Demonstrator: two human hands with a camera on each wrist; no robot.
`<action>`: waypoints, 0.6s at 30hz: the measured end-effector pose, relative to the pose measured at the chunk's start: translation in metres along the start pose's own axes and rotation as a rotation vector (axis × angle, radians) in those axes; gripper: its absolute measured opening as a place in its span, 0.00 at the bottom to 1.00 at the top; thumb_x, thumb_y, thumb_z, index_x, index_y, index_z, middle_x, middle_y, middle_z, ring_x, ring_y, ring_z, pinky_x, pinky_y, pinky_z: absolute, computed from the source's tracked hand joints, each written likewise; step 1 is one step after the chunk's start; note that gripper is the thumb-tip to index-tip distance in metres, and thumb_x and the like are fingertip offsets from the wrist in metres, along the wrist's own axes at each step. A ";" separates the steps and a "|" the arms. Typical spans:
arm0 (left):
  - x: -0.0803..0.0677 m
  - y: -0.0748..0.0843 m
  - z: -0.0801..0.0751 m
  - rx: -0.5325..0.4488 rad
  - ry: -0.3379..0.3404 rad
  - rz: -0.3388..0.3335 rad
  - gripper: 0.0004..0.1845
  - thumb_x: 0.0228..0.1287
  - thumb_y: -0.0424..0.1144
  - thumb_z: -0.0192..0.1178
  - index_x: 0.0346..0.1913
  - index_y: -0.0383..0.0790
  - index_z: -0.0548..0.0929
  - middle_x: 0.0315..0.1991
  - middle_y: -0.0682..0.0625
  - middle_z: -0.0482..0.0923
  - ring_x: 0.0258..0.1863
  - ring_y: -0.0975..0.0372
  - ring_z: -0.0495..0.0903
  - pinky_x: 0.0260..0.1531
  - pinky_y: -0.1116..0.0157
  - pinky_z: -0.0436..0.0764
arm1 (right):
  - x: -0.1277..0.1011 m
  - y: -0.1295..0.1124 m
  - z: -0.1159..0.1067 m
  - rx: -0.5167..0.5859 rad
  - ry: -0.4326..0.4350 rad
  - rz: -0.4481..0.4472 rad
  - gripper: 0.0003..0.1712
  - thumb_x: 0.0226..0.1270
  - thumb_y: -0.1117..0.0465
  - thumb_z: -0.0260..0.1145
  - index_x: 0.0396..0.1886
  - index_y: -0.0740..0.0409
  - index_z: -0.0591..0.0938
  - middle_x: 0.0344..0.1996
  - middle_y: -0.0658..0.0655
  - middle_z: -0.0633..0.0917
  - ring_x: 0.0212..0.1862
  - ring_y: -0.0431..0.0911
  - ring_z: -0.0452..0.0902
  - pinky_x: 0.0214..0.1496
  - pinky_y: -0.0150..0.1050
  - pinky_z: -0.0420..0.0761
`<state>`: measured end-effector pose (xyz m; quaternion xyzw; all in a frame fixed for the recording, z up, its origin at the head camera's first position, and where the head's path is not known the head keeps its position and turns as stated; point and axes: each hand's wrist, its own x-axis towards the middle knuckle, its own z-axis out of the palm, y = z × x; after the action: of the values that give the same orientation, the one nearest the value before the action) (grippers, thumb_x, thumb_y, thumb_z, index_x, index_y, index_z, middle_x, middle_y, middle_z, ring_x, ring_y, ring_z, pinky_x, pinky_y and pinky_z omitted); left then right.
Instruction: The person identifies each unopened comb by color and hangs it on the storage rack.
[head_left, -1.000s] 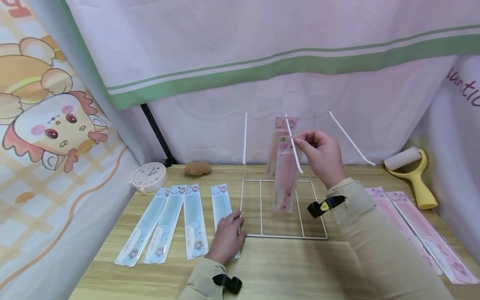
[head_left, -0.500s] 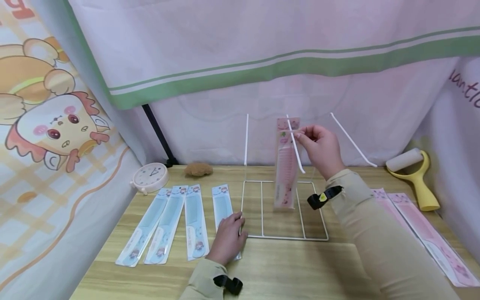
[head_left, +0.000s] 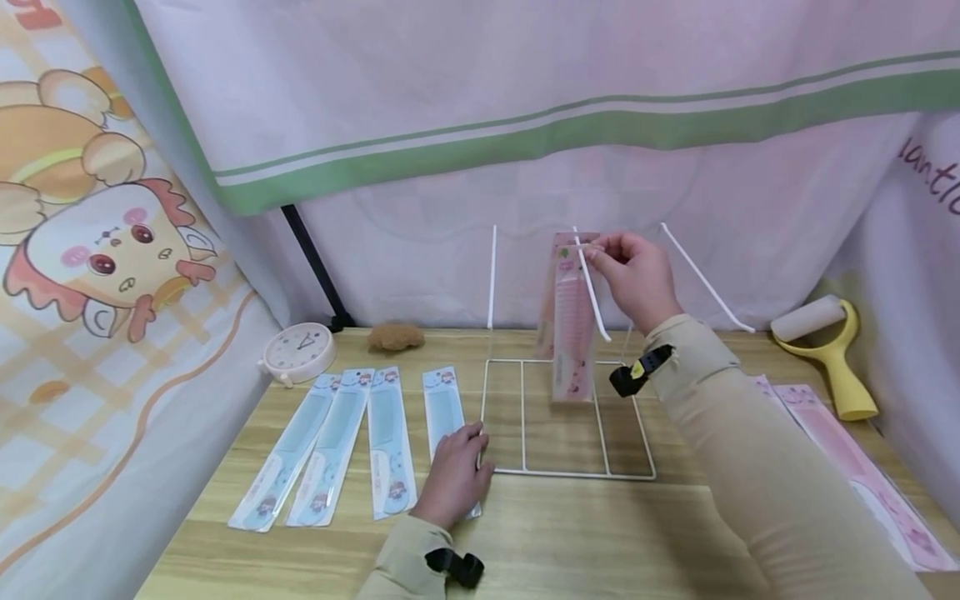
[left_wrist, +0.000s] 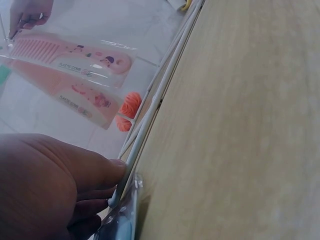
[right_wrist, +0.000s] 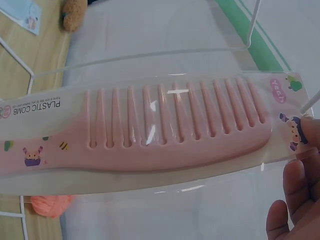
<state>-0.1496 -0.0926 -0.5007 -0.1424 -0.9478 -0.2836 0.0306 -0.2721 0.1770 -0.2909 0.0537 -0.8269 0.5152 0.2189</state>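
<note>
My right hand (head_left: pixel 636 279) pinches the top edge of a packaged pink comb (head_left: pixel 573 333), which hangs on the middle prong of a white wire rack (head_left: pixel 562 475). The right wrist view shows its wide teeth and clear wrapper, with the wire at the card's top end beside my thumb. Behind it on the same prong hangs another packaged pink comb (left_wrist: pixel 75 97), partly covered in the head view. My left hand (head_left: pixel 453 475) holds the front left corner of the rack's base, thumb over the wire. Under that hand lies a packaged blue comb (head_left: pixel 444 396), partly hidden.
Several packaged blue combs (head_left: pixel 390 442) lie at left. Packaged pink combs (head_left: pixel 840 437) lie at right, partly behind my sleeve. Along the back are a pink clock (head_left: pixel 298 354), a brown lump (head_left: pixel 395 337) and a yellow-handled roller (head_left: pixel 840 358). Orange yarn (right_wrist: pixel 51 205) sits behind the rack.
My right hand has moved the front pink comb back and up along the middle prong, closer to the comb behind it. The left hand has stayed on the rack's corner.
</note>
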 end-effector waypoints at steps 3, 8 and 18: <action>0.000 0.000 0.000 -0.002 -0.003 -0.002 0.21 0.68 0.37 0.63 0.60 0.29 0.79 0.69 0.39 0.70 0.69 0.43 0.67 0.72 0.42 0.58 | 0.005 0.001 0.002 0.014 0.003 0.030 0.11 0.69 0.56 0.69 0.39 0.61 0.83 0.31 0.49 0.79 0.37 0.40 0.72 0.35 0.29 0.72; 0.000 -0.001 0.000 -0.005 -0.011 -0.016 0.22 0.68 0.37 0.63 0.61 0.30 0.79 0.70 0.39 0.69 0.70 0.44 0.66 0.73 0.43 0.57 | 0.014 0.001 0.007 0.016 0.000 0.069 0.10 0.70 0.57 0.68 0.41 0.60 0.83 0.33 0.50 0.79 0.38 0.41 0.72 0.36 0.30 0.72; 0.000 -0.001 -0.001 0.002 -0.018 -0.019 0.22 0.69 0.37 0.63 0.61 0.30 0.79 0.70 0.39 0.69 0.70 0.44 0.66 0.73 0.43 0.57 | 0.020 -0.002 0.011 0.017 0.025 0.086 0.12 0.70 0.56 0.68 0.43 0.62 0.83 0.33 0.50 0.80 0.38 0.40 0.72 0.38 0.31 0.72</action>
<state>-0.1501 -0.0938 -0.5001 -0.1360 -0.9496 -0.2816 0.0194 -0.2932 0.1692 -0.2850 0.0134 -0.8213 0.5318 0.2063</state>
